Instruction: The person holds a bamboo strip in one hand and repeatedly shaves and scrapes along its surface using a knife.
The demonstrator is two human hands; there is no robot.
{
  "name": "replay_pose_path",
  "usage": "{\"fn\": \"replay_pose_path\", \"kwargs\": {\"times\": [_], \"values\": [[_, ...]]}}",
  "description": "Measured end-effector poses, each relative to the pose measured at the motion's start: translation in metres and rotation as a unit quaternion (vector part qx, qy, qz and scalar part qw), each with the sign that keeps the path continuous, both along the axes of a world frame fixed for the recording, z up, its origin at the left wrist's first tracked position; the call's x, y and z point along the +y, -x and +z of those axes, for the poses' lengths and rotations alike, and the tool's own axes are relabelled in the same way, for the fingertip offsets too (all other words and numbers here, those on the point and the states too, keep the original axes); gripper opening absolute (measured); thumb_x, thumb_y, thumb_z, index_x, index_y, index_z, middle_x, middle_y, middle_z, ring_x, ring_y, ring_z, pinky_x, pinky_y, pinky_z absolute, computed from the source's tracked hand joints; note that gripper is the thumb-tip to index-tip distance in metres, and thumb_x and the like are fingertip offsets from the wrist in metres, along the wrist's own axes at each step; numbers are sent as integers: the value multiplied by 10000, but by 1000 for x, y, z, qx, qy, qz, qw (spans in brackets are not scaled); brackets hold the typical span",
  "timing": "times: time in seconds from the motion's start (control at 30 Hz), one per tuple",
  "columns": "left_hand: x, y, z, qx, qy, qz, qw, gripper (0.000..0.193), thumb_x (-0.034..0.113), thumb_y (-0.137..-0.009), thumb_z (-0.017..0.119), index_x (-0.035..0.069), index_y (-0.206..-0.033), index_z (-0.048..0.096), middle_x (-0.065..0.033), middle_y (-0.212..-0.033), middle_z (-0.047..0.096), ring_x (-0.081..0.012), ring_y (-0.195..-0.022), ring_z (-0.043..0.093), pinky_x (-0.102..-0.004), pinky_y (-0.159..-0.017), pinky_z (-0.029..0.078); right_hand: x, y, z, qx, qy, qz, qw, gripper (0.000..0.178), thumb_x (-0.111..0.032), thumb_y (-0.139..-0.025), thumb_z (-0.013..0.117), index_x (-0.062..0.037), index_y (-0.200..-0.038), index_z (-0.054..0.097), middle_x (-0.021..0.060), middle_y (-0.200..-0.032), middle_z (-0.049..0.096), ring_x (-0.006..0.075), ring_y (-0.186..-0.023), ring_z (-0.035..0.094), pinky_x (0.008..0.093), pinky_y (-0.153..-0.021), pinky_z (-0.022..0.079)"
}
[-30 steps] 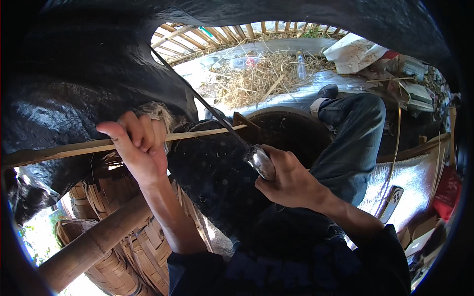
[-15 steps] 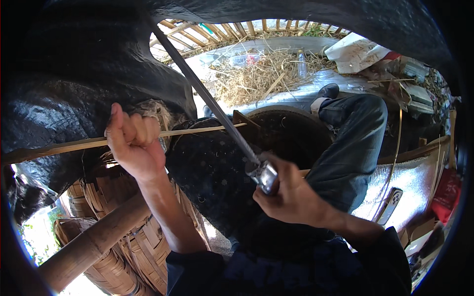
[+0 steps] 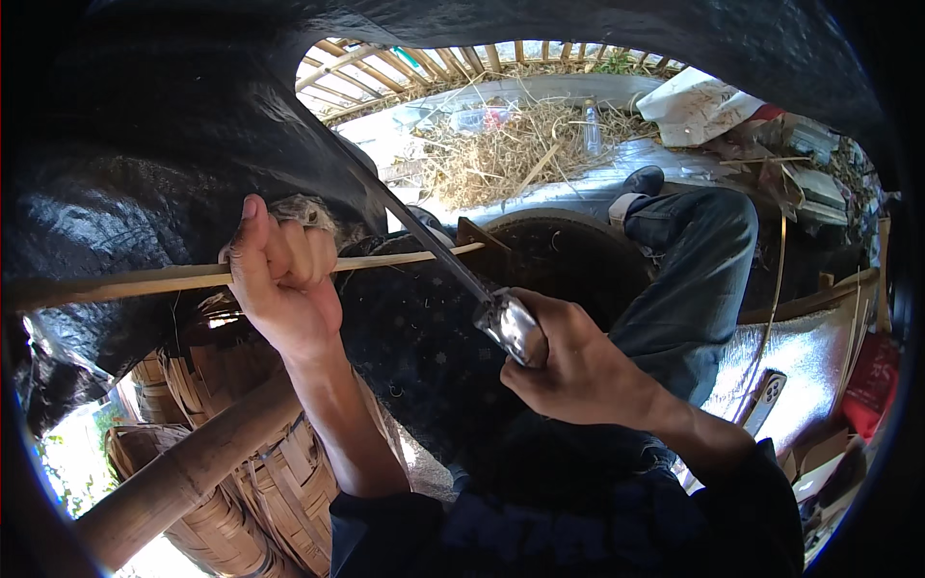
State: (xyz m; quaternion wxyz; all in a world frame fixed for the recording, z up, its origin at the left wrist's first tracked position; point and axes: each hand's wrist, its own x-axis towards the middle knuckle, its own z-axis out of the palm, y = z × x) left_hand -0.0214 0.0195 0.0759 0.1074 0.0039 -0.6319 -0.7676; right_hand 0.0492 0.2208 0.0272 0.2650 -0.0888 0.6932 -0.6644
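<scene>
My left hand [image 3: 287, 279] is closed around a long, pale bamboo strip [image 3: 116, 284], thumb pointing up. The strip lies roughly level, running off to the far left; its thin right end reaches the knife. In my right hand [image 3: 588, 371] is a long knife [image 3: 416, 227] with a shiny metal handle and a dark, narrow blade. The blade slants up and left from my fist, passing by the strip's right end; whether they touch I cannot tell. Its far end blends into the black sheeting. A dark patterned cloth [image 3: 414, 328] covers my lap under both hands.
Black plastic sheeting [image 3: 116, 202] hangs at the left and overhead. Below it are a thick bamboo pole [image 3: 193, 472] and woven bamboo baskets [image 3: 289, 501]. Bamboo shavings [image 3: 511, 144] and a clear bottle [image 3: 591, 127] lie ahead. A phone [image 3: 766, 400] rests at the right.
My left hand has shifted a little to the right. The knife has tilted to a flatter slant, and my right hand has turned slightly with it. Both grips are kept.
</scene>
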Motion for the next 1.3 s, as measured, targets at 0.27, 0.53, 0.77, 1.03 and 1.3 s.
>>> {"fn": "replay_pose_path", "kwargs": {"times": [0.27,0.53,0.77,1.03,1.3], "values": [[8,0,-3,-9,-11,27,1000,447,179,-899,348,146,-484,185,34,-403,143,-64,-366,77,-250,-373,111,-8,-30,-86,-9,-117,12,993,369,-91,-666,588,60,-979,462,227,-755,569,364,-693,591,383,-618,467],[0,0,-2,0,-13,15,1000,447,182,-894,359,147,-483,185,31,-399,150,-64,-360,90,-249,-377,118,7,-4,-14,158,-49,-63,984,350,-90,-666,587,57,-960,468,233,-776,568,379,-717,585,407,-625,464],[0,5,-4,-9,-15,66,998,451,193,-891,368,149,-481,185,28,-395,150,-62,-356,86,-244,-378,123,12,-46,-109,-44,-232,55,970,320,-116,-668,584,49,-916,468,232,-773,563,383,-759,576,408,-657,458],[-19,1,0,15,-19,-112,993,380,204,-872,357,136,-524,223,24,-439,189,-76,-395,169,-257,-413,166,31,-7,-39,33,-87,-13,996,380,-103,-662,589,96,-956,453,232,-723,555,371,-681,577,379,-628,463],[-24,-17,-8,39,-69,-61,995,301,234,-862,355,125,-593,280,15,-493,250,-80,-455,222,-247,-466,194,30,-18,-54,91,-100,-44,990,429,-95,-668,585,93,-1018,422,230,-726,553,356,-671,581,386,-607,460]]}}
